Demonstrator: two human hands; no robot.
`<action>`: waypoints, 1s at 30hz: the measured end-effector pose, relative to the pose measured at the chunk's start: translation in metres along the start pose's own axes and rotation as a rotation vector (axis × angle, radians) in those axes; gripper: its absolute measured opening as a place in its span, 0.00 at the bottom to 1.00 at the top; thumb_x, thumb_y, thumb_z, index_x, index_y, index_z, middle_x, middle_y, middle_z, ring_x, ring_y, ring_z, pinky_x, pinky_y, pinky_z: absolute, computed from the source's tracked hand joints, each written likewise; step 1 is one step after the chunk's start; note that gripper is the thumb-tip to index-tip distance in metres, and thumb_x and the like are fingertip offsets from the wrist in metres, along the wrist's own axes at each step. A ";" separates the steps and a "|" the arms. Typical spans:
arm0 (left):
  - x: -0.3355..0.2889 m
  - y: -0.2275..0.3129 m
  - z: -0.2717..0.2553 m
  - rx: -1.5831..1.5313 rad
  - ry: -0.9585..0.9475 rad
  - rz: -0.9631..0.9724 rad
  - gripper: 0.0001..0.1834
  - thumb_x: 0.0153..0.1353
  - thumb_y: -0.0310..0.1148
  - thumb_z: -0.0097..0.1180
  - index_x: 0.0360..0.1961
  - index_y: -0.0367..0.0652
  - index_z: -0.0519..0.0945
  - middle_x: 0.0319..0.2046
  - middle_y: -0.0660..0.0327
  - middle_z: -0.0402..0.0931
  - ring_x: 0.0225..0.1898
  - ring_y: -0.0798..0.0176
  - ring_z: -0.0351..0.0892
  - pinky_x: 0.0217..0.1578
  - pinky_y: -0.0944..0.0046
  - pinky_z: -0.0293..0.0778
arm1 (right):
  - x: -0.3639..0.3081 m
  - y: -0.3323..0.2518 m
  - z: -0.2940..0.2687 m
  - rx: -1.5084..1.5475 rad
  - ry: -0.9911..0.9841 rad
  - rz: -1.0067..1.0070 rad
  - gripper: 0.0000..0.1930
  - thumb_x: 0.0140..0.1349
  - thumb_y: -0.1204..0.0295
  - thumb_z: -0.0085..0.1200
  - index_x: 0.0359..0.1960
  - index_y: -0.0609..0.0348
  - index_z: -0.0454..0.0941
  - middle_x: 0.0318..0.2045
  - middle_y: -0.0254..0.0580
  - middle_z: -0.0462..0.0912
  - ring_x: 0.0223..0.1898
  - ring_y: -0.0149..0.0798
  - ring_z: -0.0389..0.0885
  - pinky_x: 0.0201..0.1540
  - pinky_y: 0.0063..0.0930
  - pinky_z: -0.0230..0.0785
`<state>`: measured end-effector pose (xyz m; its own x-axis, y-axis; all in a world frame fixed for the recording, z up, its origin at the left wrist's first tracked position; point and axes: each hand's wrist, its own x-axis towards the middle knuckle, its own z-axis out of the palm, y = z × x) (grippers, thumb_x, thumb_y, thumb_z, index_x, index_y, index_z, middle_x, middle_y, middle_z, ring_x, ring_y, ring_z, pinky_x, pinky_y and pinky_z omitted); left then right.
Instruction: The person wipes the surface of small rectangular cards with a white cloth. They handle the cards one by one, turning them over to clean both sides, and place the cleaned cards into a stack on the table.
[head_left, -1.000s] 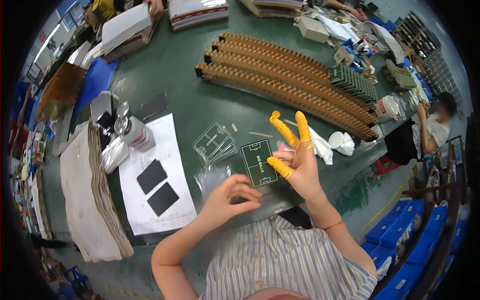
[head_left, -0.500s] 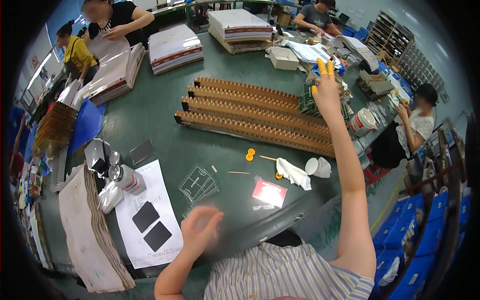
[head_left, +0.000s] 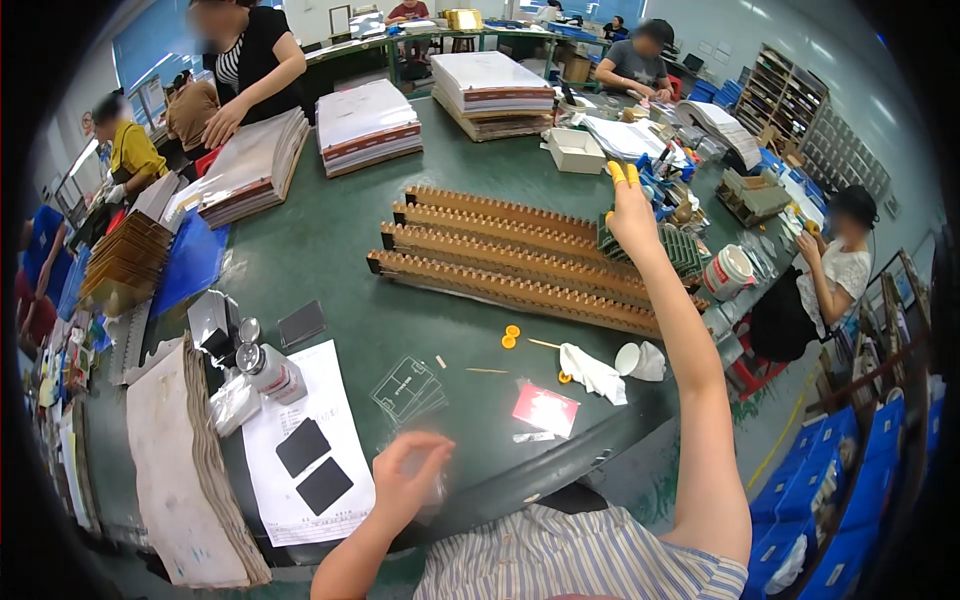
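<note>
My right hand (head_left: 632, 215), with yellow finger covers on its fingertips, reaches to the far right end of a slotted wooden rack (head_left: 500, 243). Its thumb side is against a dark green panel (head_left: 606, 238) that stands at the rack; the grip is partly hidden. Several similar green panels (head_left: 675, 250) stand in a row just right of the wrist. Blurred by motion, my left hand (head_left: 408, 475) is over the near table edge, thumb and fingers curled together; a faint clear shape shows beside them. Clear cards with white line prints (head_left: 405, 388) lie beyond it.
Left of my left hand, two black cards (head_left: 325, 486) rest on a white sheet (head_left: 262, 500), near a metal-topped bottle (head_left: 270, 372). A pink-and-white card (head_left: 545, 408), white cloth (head_left: 592, 373) and yellow finger covers (head_left: 511, 337) lie in front. A white tub (head_left: 727, 270) stands right. Co-workers surround the table.
The view has shifted, so the table sits lower in the picture. My right hand has lowered the green panel toward the rack. My left hand stays near the table edge, still curled.
</note>
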<state>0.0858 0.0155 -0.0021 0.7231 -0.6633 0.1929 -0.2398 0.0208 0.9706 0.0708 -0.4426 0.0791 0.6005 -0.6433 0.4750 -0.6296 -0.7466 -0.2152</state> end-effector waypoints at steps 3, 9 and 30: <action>0.000 0.002 -0.001 0.039 0.010 0.044 0.05 0.56 0.19 0.57 0.35 0.35 0.76 0.31 0.56 0.80 0.32 0.67 0.81 0.36 0.69 0.74 | -0.001 -0.011 -0.007 -0.028 -0.031 0.029 0.31 0.45 0.82 0.56 0.56 0.65 0.64 0.56 0.61 0.66 0.49 0.58 0.74 0.49 0.43 0.72; 0.000 0.005 -0.001 0.061 -0.004 0.070 0.04 0.56 0.19 0.57 0.34 0.34 0.77 0.31 0.57 0.81 0.31 0.67 0.81 0.36 0.70 0.74 | 0.003 0.006 0.011 -0.053 -0.053 0.020 0.35 0.44 0.83 0.57 0.59 0.62 0.62 0.59 0.59 0.64 0.51 0.58 0.73 0.50 0.42 0.71; 0.009 0.000 -0.005 0.402 -0.106 0.185 0.06 0.53 0.23 0.60 0.34 0.39 0.79 0.31 0.60 0.81 0.33 0.61 0.81 0.39 0.64 0.73 | -0.141 -0.206 0.036 0.421 -0.760 -1.100 0.36 0.47 0.61 0.65 0.59 0.56 0.66 0.51 0.49 0.71 0.55 0.49 0.64 0.56 0.39 0.59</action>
<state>0.0956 0.0136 0.0008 0.5788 -0.7492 0.3219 -0.6064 -0.1315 0.7842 0.1334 -0.2036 0.0260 0.8853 0.4645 0.0225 0.4437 -0.8290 -0.3404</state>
